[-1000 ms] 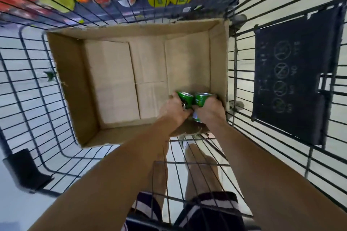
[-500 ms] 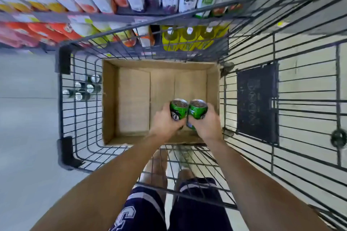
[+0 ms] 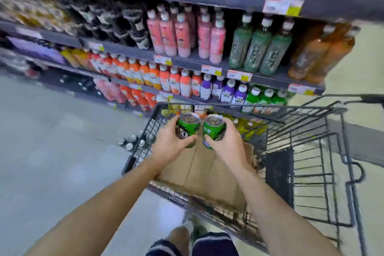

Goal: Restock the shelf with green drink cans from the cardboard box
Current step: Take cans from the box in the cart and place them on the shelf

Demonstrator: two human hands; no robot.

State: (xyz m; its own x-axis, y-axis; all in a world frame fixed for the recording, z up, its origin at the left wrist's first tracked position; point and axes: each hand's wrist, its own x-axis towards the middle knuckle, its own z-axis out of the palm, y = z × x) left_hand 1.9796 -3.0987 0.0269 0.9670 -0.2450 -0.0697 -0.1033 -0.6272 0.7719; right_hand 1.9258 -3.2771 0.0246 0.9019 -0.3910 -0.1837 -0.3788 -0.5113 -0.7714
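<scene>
My left hand (image 3: 169, 144) grips one green drink can (image 3: 187, 125) and my right hand (image 3: 227, 144) grips a second green can (image 3: 214, 129). Both cans are upright, side by side, lifted above the cardboard box (image 3: 199, 170). The box lies in a black wire cart (image 3: 307, 151) and shows only its bare brown bottom. The shelf (image 3: 207, 64) stands just beyond the cart, its rows packed with bottles.
Pink, pale green, orange and purple bottles fill the shelves, with price tags along the edges. Several small cans (image 3: 133, 141) stand on the floor left of the cart. The cart's handle (image 3: 369, 98) is at the right. Grey floor (image 3: 52, 141) spreads to the left.
Both hands have lifted the two cans up out of the box. My view has tilted up from the box to the shelves.
</scene>
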